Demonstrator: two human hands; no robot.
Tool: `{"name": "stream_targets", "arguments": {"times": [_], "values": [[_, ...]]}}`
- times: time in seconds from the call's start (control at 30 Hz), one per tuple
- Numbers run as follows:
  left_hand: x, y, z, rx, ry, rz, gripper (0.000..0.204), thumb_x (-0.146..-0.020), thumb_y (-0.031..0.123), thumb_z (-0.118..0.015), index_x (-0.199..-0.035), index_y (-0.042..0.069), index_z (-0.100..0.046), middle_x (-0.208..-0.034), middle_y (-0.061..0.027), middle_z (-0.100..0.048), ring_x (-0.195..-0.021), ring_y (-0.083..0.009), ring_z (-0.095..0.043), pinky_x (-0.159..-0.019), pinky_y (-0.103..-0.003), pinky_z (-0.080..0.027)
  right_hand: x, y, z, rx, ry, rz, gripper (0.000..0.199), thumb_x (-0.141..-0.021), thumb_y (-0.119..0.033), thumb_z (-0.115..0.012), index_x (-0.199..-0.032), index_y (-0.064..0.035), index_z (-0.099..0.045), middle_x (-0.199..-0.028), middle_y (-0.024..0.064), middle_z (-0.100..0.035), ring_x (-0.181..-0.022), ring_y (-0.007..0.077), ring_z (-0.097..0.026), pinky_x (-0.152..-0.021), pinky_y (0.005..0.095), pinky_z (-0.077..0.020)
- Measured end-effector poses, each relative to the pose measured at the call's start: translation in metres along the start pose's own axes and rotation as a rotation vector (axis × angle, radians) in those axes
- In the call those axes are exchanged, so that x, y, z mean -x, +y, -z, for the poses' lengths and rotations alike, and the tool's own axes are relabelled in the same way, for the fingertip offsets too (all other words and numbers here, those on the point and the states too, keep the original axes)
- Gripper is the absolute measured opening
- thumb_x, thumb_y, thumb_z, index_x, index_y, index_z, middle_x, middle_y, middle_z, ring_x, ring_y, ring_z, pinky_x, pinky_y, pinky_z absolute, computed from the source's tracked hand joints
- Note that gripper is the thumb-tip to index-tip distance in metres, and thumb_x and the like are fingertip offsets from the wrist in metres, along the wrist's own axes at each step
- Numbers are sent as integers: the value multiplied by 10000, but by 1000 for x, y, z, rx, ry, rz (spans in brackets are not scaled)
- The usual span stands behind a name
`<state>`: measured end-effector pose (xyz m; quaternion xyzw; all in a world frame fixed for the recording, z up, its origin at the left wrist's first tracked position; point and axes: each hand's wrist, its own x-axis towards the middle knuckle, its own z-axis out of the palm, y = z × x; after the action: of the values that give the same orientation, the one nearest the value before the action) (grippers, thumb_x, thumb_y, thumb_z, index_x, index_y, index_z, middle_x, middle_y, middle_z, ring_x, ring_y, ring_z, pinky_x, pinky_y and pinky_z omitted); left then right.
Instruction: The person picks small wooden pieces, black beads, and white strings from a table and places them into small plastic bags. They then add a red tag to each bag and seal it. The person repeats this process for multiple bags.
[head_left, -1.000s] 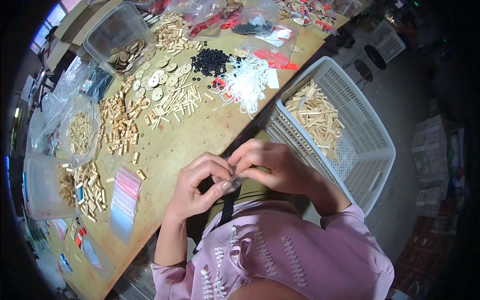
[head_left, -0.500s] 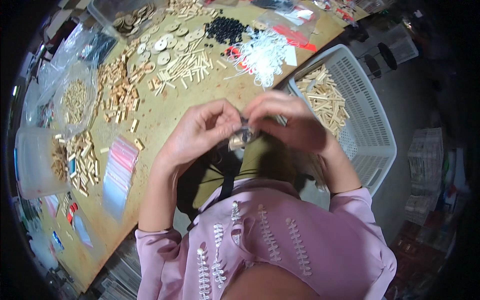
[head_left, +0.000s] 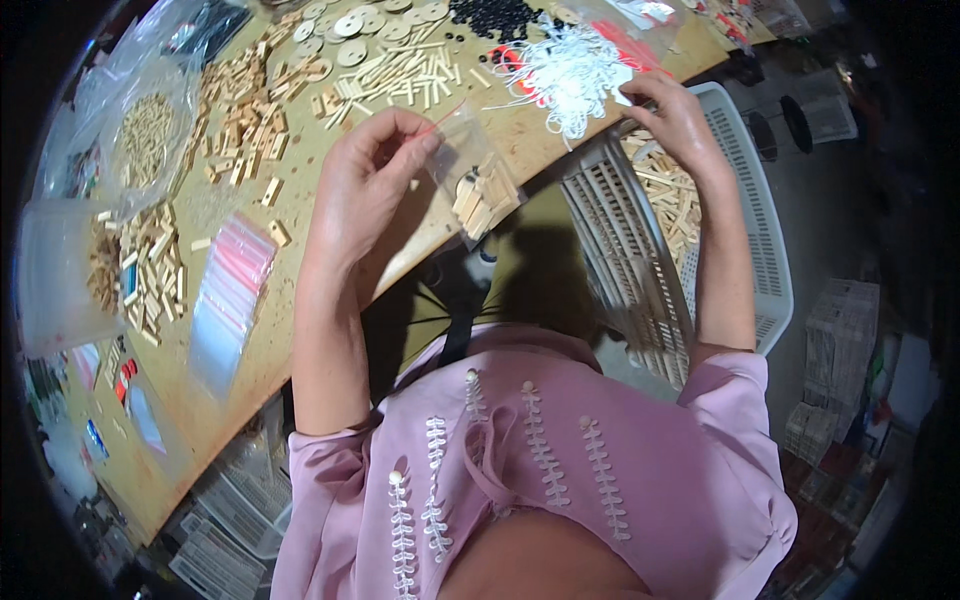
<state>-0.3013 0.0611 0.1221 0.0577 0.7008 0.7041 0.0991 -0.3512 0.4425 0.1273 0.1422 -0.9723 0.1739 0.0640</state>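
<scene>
My left hand (head_left: 375,180) is closed, pinching the top of a clear plastic zip bag (head_left: 508,165) between thumb and fingers. A red strip runs along the bag's upper edge. Inside the bag lie small light wooden pieces (head_left: 485,200) and something dark; the bag hangs tilted over the table's front edge. At the right edge of a tangled heap of white cords (head_left: 575,80) is my right hand (head_left: 670,120). Its thumb and forefinger are curled but apart, touching or nearly touching the cords.
On the table (head_left: 310,195) lie wooden blocks (head_left: 250,130), wooden sticks (head_left: 405,75), round wooden discs (head_left: 350,25), black beads (head_left: 495,15) and flat empty bags (head_left: 235,290). A clear tub (head_left: 60,275) stands left. Beside the table, a white slatted basket (head_left: 765,230) holds wooden pieces.
My hands were together over my lap at the bag. The left has raised the bag to the table edge; the right has let go and moved right to the cords.
</scene>
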Motion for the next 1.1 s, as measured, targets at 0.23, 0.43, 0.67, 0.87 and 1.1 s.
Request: {"name": "stream_targets", "arguments": {"times": [0.23,0.43,0.67,0.87,1.1], "values": [[-4,-2,4,23,1,-62,109,-987,137,-702,-974,28,-696,-803,49,-623,-747,-39,-547,-672,-218,-457,-7,-1,3,-235,-54,2,323,-866,-43,-761,-1167,14,-660,-1057,110,-680,-982,203,-687,-861,346,-563],[3,2,-1,-6,27,-98,83,-951,88,-726,-975,10,-710,-918,10,-650,-855,-85,-574,-785,-248,-467,-10,16,3,-101,-95,119,257,-862,-19,-756,-1081,25,-630,-1004,125,-665,-931,222,-702,-829,345,-573],[5,5,-2,-99,-27,-127,93,-934,79,-751,-959,0,-707,-912,1,-635,-863,-92,-576,-797,-252,-466,-16,19,12,-133,-118,135,154,-866,-11,-751,-992,14,-667,-870,104,-689,-846,199,-692,-771,329,-547],[8,9,-6,-82,-47,-154,82,-928,63,-745,-946,-5,-702,-899,-12,-630,-847,-100,-582,-779,-260,-473,-17,22,10,-130,-57,91,131,-916,-40,-714,-1039,-1,-691,-905,106,-714,-840,200,-706,-757,333,-549],[6,19,-11,-348,-49,-522,61,-907,31,-711,-954,-5,-696,-917,-83,-669,-863,-207,-635,-793,-307,-498,-11,8,10,-27,390,16,130,-931,-101,-695,-1055,-65,-690,-963,157,-717,-883,352,-712,-753,398,-559]]}}
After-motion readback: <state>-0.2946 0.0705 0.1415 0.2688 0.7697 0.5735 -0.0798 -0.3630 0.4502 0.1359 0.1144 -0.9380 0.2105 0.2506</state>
